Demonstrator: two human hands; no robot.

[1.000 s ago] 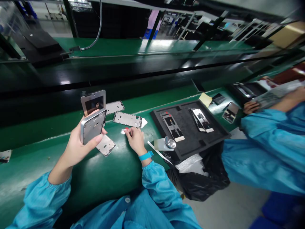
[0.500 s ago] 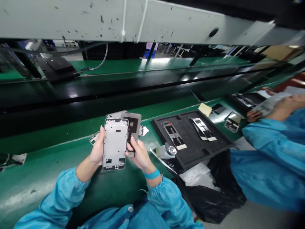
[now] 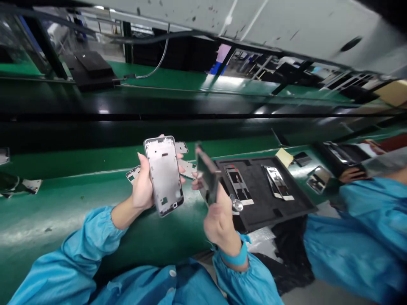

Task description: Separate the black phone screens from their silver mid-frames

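My left hand (image 3: pixel 143 186) is closed around a silver phone frame (image 3: pixel 164 174), held upright with its inner side toward me. Just to its right, my right hand (image 3: pixel 219 218) grips a second, darker phone part (image 3: pixel 207 173), seen edge-on and blurred by motion. The two parts are a short way apart above the green bench edge (image 3: pixel 95 199). Behind my hands, more bare phone frames (image 3: pixel 187 167) lie flat on the green surface.
A black foam tray (image 3: pixel 302 199) right of my hands holds two phone assemblies (image 3: pixel 238 184). A small shiny metal object (image 3: pixel 237 204) stands by its near corner. A black bag (image 3: pixel 286 250) hangs below. A co-worker's blue sleeve (image 3: pixel 365 228) and hand (image 3: pixel 349 173) are at right.
My right hand has pulled the darker part out from behind the silver frame and swung it rightward, turning it edge-on. My left hand keeps the frame, now tilted slightly. The view shifted.
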